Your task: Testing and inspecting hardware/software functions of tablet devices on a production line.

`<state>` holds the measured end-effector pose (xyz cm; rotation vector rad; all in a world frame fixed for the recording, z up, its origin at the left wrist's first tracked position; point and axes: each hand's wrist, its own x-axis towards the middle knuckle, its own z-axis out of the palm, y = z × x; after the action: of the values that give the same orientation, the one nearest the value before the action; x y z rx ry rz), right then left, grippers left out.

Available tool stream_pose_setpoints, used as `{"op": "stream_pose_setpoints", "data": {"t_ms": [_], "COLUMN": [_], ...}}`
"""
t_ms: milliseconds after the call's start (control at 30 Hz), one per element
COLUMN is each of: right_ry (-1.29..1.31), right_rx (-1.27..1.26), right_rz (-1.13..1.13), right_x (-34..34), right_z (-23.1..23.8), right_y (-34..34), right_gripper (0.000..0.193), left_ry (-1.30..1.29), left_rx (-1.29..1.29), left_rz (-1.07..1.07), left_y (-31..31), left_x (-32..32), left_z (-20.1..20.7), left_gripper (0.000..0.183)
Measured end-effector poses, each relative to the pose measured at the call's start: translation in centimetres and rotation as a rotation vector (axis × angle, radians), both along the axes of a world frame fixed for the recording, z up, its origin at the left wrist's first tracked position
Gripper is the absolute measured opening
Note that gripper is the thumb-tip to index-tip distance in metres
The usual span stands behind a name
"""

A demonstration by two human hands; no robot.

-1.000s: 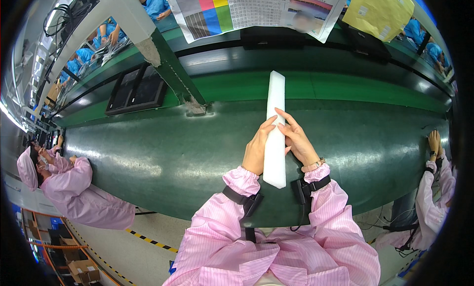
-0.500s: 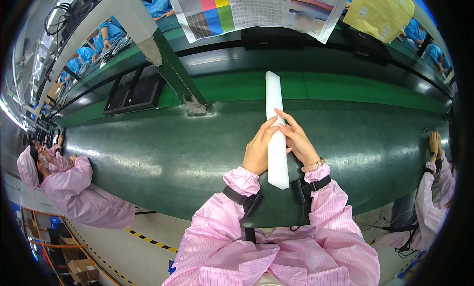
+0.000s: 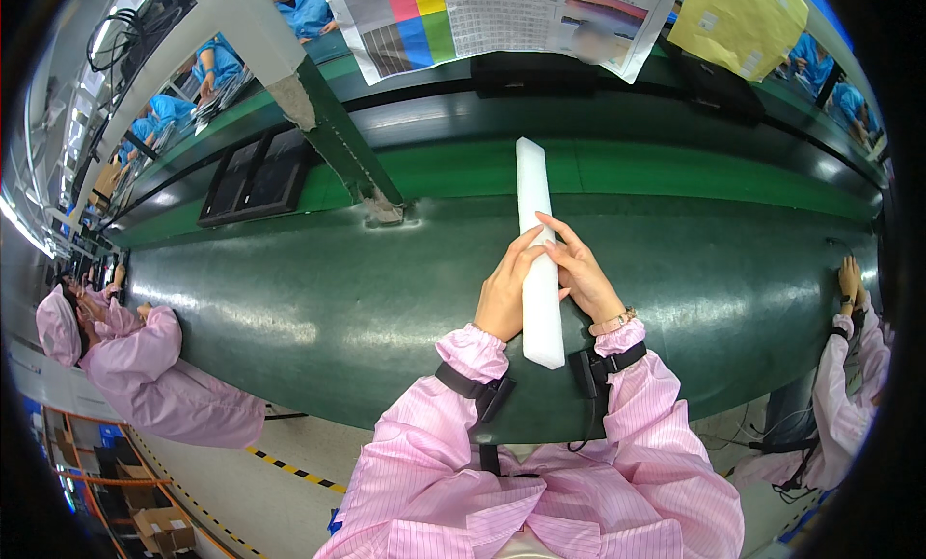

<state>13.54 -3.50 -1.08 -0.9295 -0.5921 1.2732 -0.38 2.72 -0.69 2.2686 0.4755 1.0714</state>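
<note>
both hands grip one long white foam bar (image 3: 536,260) over the dark green bench (image 3: 289,308). left hand (image 3: 504,294) holds its left edge, right hand (image 3: 582,279) its right edge, fingers (image 3: 555,236) closed across the top (bar lies lengthwise, pointing away).

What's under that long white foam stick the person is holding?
Under the long white foam stick lies the dark green belt. Both hands, left hand and right hand, grip its middle. What their fingers cover there cannot be seen.
</note>
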Motion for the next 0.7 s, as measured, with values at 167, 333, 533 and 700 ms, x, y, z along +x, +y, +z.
{"op": "stream_pose_setpoints", "data": {"t_ms": [167,333,533,700], "right_ry": [-0.031,-0.029,-0.029,-0.035], "right_rx": [0.001,0.004,0.008,0.003], "right_rz": [0.001,-0.001,0.01,0.003], "right_x": [-0.01,0.08,0.06,0.08], "right_z": [-0.07,-0.32,-0.15,-0.19], "right_y": [0.08,0.1,0.01,-0.02], "right_gripper": [0.048,0.048,0.048,0.047], "left_ry": [0.005,0.017,0.018,0.014], "left_rx": [0.007,-0.004,-0.017,0.0], "left_rz": [-0.013,-0.02,-0.031,-0.035], "left_y": [0.13,0.1,0.13,0.16], "left_x": [-0.09,-0.06,-0.03,-0.03], "left_z": [-0.04,-0.06,-0.19,-0.25], "left_gripper": [0.068,0.07,0.07,0.071]}}
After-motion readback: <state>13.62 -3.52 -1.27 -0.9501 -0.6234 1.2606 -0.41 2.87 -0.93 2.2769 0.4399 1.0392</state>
